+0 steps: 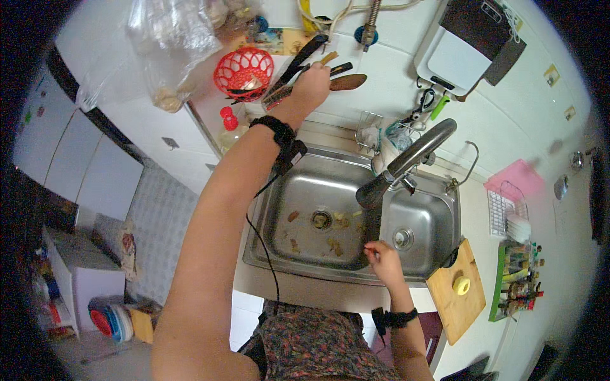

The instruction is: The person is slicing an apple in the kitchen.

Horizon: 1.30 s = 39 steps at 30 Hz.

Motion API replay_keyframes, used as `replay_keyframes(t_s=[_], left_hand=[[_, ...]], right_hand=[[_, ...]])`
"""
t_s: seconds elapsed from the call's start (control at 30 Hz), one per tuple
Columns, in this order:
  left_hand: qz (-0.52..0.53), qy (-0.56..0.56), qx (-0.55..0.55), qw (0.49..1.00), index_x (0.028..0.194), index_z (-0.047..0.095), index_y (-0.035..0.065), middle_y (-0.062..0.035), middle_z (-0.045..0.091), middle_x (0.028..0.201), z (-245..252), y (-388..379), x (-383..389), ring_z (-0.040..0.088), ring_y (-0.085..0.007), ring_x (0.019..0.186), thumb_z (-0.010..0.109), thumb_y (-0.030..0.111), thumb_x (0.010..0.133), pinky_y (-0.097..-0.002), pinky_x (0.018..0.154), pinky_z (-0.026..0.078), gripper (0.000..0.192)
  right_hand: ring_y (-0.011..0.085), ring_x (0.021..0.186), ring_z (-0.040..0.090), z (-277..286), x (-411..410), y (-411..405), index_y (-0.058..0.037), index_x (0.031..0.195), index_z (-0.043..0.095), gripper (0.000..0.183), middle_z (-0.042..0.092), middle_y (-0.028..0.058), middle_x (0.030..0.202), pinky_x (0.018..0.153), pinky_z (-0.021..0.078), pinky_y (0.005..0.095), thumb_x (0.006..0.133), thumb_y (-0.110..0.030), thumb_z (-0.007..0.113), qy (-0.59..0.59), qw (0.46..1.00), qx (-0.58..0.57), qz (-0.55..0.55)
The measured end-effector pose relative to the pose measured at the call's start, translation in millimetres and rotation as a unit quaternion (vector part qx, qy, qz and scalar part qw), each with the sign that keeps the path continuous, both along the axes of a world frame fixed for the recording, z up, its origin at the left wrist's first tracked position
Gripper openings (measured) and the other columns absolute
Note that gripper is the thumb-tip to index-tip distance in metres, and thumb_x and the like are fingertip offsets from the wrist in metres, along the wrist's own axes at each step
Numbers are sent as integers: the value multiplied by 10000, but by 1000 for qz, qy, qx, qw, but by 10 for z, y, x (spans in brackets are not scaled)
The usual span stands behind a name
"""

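My left hand [312,88] reaches up to a group of kitchen utensils standing against the wall, among them a brown wooden spatula [349,82] and several dark handles [305,53]. The back of the hand faces me and hides the fingertips, so a grip on any handle cannot be made out. Over the front of the stainless steel sink's divider, my right hand [385,265] hovers with curled fingers; nothing shows clearly in them. Food peelings [336,246] lie around the drain in the larger basin [295,200]. The black-headed faucet [405,159] points down over the divider.
A wooden cutting board [460,309] with a pale yellow piece [461,285] lies right of the sink. Beyond it stand seasoning bottles [519,281] in a green tray. A red plastic basket [244,74] and red-capped bottle [229,125] are at upper left. A black cable [268,252] crosses the sink's left rim.
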<state>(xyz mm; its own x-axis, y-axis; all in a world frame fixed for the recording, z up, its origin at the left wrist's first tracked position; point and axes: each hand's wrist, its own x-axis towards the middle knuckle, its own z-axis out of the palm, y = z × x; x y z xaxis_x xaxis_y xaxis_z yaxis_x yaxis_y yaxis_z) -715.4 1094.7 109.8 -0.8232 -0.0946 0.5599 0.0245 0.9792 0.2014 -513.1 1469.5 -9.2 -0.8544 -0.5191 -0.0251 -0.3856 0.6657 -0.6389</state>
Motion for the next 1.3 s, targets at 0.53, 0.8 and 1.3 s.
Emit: replay_keyframes(t_s=[0.53, 0.8, 1.3], left_hand=[[33, -131, -164, 977, 880, 644, 42, -154, 631, 913, 626, 448, -204, 619, -287, 851, 504, 141, 774, -413, 706, 488, 202], [-53, 163, -88, 981, 1041, 577, 72, -166, 631, 749, 1308, 25, 490, 627, -309, 721, 567, 313, 806, -387, 643, 481, 336], [-245, 354, 429, 794, 1035, 432, -46, -216, 593, 980, 1646, 1172, 2209, 628, -196, 693, 497, 33, 842, -267, 630, 522, 218]], right_hand=[[248, 717, 548, 1681, 339, 15, -53, 946, 595, 298, 563, 87, 764, 627, 456, 326, 661, 29, 561, 196, 973, -112, 40], [267, 646, 506, 2882, 924, -37, -201, 939, 481, 269, 549, 148, 833, 483, 371, 385, 707, -256, 606, 362, 906, -142, 167], [238, 657, 555, 2412, 809, 534, -83, 830, 600, 177, 571, 90, 726, 583, 439, 328, 675, -165, 626, 148, 942, -236, 188]])
